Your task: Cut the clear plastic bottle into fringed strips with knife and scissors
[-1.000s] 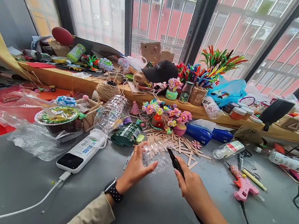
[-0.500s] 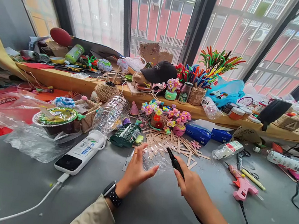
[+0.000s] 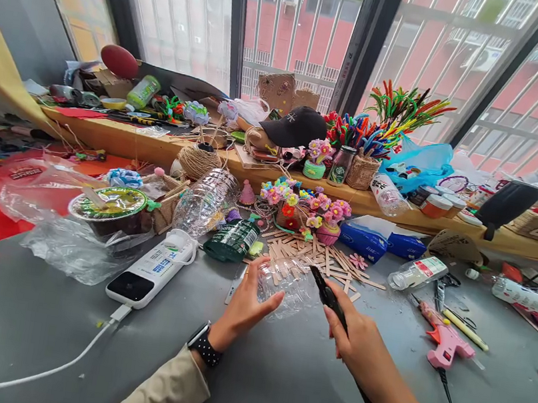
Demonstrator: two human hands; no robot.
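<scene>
A clear, crinkled plastic bottle lies on the grey table between my hands; its outline is hard to make out through the glare. My left hand curves round the bottle's left end, with thumb and fingers on either side of it. A black utility knife sits in my right hand, its tip pointing up and left over the bottle's right side. The knife's rear part runs back under my wrist. Wooden craft sticks lie in a loose pile just behind the bottle.
A dark green cut bottle and a white power bank with a cable lie to the left. On the right are a pink glue gun, scissors and an empty bottle. Crochet flowers stand behind the sticks.
The view has swung slightly left, so everything sits further right. My left thumb has come in closer to the bottle. The knife stays in my right hand, tip over the bottle.
</scene>
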